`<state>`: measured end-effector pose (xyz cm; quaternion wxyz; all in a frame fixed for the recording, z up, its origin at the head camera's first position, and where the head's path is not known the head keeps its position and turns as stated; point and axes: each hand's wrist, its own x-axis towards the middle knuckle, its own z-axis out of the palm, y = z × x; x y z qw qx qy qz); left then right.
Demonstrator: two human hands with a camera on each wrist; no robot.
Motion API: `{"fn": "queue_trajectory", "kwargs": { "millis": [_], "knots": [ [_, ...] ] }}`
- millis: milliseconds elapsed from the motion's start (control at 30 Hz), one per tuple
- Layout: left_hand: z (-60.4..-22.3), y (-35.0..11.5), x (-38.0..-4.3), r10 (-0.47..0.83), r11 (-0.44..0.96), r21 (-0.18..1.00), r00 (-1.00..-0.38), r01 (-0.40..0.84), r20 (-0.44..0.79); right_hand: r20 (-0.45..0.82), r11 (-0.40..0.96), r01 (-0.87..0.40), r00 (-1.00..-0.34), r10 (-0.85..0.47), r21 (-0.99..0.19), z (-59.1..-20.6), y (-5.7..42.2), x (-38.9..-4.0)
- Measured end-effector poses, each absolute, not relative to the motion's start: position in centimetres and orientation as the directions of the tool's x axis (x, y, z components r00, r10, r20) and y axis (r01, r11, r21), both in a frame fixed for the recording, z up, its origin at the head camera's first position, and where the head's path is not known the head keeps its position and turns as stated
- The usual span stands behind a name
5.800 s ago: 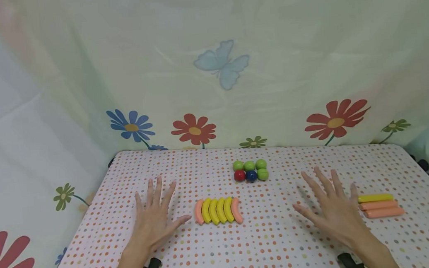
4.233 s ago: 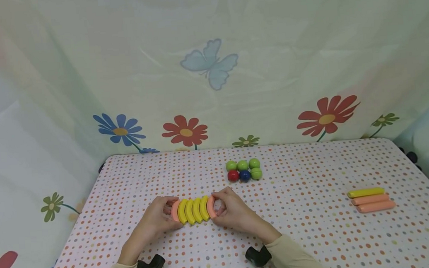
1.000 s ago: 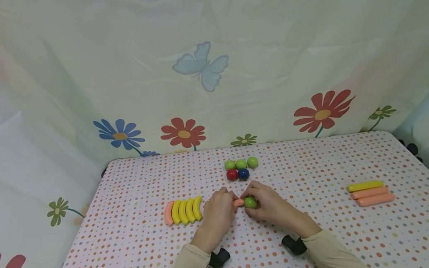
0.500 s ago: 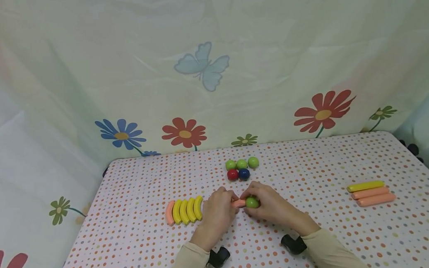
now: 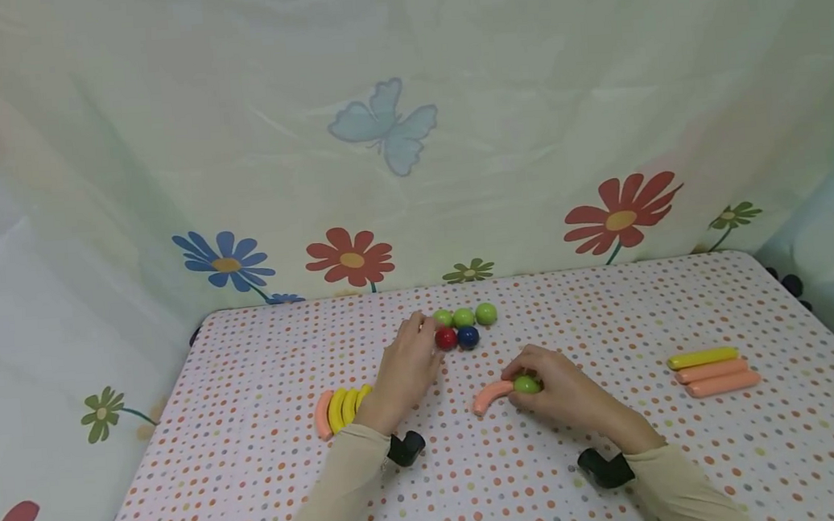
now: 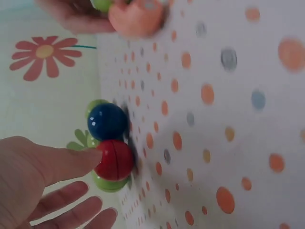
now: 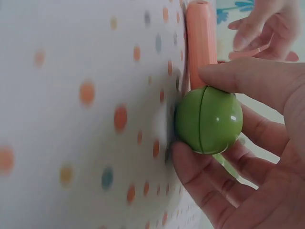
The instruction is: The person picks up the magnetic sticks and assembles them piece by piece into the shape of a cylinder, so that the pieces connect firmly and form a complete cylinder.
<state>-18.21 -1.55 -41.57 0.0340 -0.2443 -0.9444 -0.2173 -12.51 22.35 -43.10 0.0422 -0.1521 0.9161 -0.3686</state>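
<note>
My right hand (image 5: 560, 388) grips a green ball (image 5: 526, 384) low over the table. In the right wrist view, thumb and fingers curl about that ball (image 7: 209, 121), and a curved pink piece (image 5: 492, 395) meets its far side. Whether the two are joined, I cannot tell. My left hand (image 5: 405, 362) reaches to a red ball (image 5: 447, 338); in the left wrist view its thumb overlaps the red ball (image 6: 116, 162), fingers loosely extended beside it. A blue ball (image 5: 469, 337) sits right of the red one, with several green balls (image 5: 464, 317) behind.
Left of my left forearm lies a row of curved yellow pieces (image 5: 336, 411) with a curved pink piece (image 5: 323, 415) at its end, partly hidden. On the right are a straight yellow stick (image 5: 702, 357) and two straight pink sticks (image 5: 723, 384). A flowered curtain (image 5: 509, 125) hangs behind the dotted table (image 5: 433, 493).
Earlier both hands gripped the curved row, then held a pink piece against a green ball. Now my left hand has released it and moved to the red ball; my right carries both pieces rightward.
</note>
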Motion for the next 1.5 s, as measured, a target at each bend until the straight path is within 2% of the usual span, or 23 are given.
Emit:
{"fn": "queue_trajectory", "kwargs": {
  "millis": [133, 233, 533, 933, 1167, 1367, 1500],
  "knots": [
    [-41.9, -1.1, -19.2, 0.487, 0.816, 0.282, -0.863, 0.505, 0.136, 0.042, 0.701, -0.232, -0.96, -0.277, -0.674, -42.9, 23.2, -12.4],
    [-42.2, -0.8, -19.3, 0.494, 0.826, 0.252, -0.863, 0.504, 0.105, 0.043, 0.718, -0.215, -0.967, -0.25, -0.662, -42.8, 23.7, -12.4],
    [-42.9, -0.1, -20.2, 0.5, 0.837, 0.175, -0.855, 0.518, 0.136, 0.06, 0.738, -0.169, -0.983, -0.173, -0.653, -43.2, 25.7, -12.0],
    [-42.7, -0.7, -18.7, 0.507, 0.83, 0.201, -0.854, 0.52, 0.117, 0.069, 0.737, -0.153, -0.987, -0.143, -0.659, -43.5, 25.8, -11.4],
    [-42.2, -1.1, -15.1, 0.526, 0.808, 0.308, -0.85, 0.503, 0.008, 0.075, 0.738, -0.119, -0.993, -0.093, -0.664, -43.5, 25.4, -11.2],
    [-42.2, -1.0, -13.2, 0.548, 0.774, 0.385, -0.837, 0.502, -0.011, 0.064, 0.763, -0.079, -0.997, -0.049, -0.641, -43.8, 24.0, -11.4],
    [-42.4, -0.9, -12.9, 0.543, 0.771, 0.392, -0.839, 0.502, 0.007, 0.072, 0.778, -0.065, -0.997, -0.025, -0.625, -43.9, 22.5, -11.4]
  ]
}}
